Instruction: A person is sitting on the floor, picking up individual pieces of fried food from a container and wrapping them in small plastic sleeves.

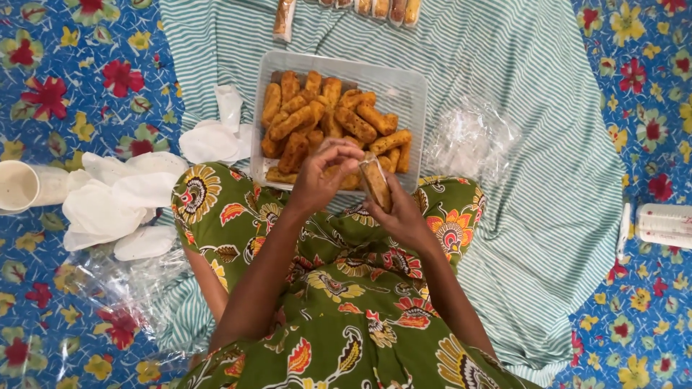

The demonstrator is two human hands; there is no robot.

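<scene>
Looking straight down at someone sitting on the floor in a green patterned dress. Both hands are up in front of their lap, right at the near edge of a clear plastic tray [407, 86] full of golden-brown fried sticks [328, 119]. The right hand [404, 212] is wrapped around one wrapped stick [375, 180], holding it upright-ish and tilted, with what looks like thin clear film on it. The left hand [324, 176] is curled in close, fingertips pinched at the top end of that same stick, so both hands are closed on it, not spread open.

The tray sits on a green-and-white striped cloth [548, 144] laid over a blue floral mat [79, 79]. A crumpled pile of clear plastic wrap [468, 137] lies on the cloth just right of the tray. Off to the left there are some white crumpled sheets [115, 198] and a white cup [18, 186] lying near the edge. At the top edge, a row of already wrapped sticks [382, 9] is lined up on the cloth, well apart from the hands.
</scene>
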